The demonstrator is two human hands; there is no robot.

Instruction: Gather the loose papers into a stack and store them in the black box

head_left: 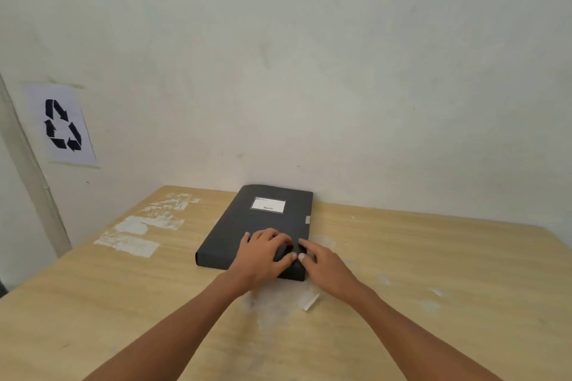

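Black and shut, the box file [260, 226] lies flat on the pale wooden tabletop [433, 272], its far end near the wall [309, 56] and a white label [268, 205] on its lid. I see my left hand [263, 254] and right hand [322, 266] side by side on its near right corner, fingers [286, 260] spread flat and grasping nothing. A recycling sign [63, 125] is taped to the wall at left.
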